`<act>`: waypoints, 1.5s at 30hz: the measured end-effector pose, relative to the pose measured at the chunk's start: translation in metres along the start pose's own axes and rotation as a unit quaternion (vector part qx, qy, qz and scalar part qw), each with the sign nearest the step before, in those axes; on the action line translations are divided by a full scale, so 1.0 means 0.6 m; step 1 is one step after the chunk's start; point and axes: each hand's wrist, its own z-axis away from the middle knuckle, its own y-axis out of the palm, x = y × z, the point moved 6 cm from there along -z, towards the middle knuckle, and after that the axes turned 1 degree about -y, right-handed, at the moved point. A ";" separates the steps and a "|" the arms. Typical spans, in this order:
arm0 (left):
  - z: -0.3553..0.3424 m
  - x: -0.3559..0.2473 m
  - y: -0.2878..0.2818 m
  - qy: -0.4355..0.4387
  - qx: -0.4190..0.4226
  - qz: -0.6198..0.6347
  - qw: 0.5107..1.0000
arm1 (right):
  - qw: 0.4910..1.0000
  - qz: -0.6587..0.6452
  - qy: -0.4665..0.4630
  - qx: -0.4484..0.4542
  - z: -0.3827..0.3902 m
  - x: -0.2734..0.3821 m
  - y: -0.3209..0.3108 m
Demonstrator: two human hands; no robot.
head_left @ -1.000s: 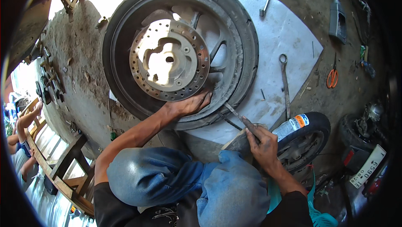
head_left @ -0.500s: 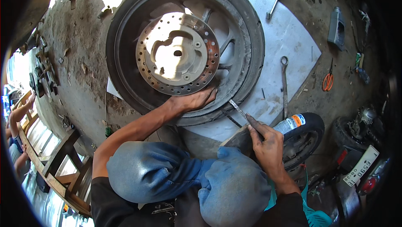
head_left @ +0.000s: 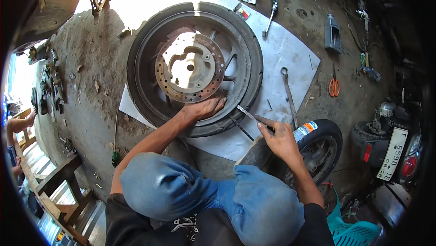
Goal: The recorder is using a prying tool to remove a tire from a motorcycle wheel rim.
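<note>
A motorcycle wheel (head_left: pixel 249 82) with a black tyre and a drilled brake disc (head_left: pixel 162 80) lies flat before me. My left hand (head_left: pixel 206 108) rests on its near side, just below the disc, fingers bent and pressed together against the rim; their tips are partly hidden. In my right hand (head_left: pixel 278 138) is a narrow metal tyre lever (head_left: pixel 246 112), its far tip at the gap between tyre and rim. A second dark lever (head_left: pixel 241 128) sticks out from the tyre's near edge, touched by neither hand.
A white sheet (head_left: pixel 290 46) lies beneath the wheel, with a spanner (head_left: pixel 289 94) on it. Rightward are orange-handled scissors (head_left: pixel 334 86), a grey bottle (head_left: pixel 333 35), another wheel (head_left: pixel 334 141) and a motorcycle (head_left: pixel 386 132). An air hose (head_left: pixel 271 17) lies beyond; a wooden bench (head_left: pixel 59 187) stands left.
My view has shifted, so the wheel appears smaller and lower. My left hand stays at the rim. The lever in my right hand keeps its tip at the tyre's edge.
</note>
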 end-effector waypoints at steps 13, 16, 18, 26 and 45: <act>0.014 -0.019 0.022 0.063 -0.033 -0.091 0.993 | 0.994 -0.039 -0.054 0.084 -0.042 -0.104 -0.009; 0.032 -0.011 0.028 0.078 -0.003 -0.127 0.989 | 0.994 0.044 -0.076 0.065 -0.022 0.013 -0.031; 0.044 -0.014 0.031 0.086 0.030 -0.134 0.987 | 0.996 0.024 -0.075 0.039 -0.007 0.018 -0.022; 0.037 -0.010 0.032 0.112 0.020 -0.156 0.981 | 0.992 -0.124 -0.034 0.002 0.062 -0.137 0.039; 0.055 -0.033 -0.127 -0.248 0.138 0.275 0.919 | 0.986 -0.032 -0.149 -0.073 0.054 -0.025 0.107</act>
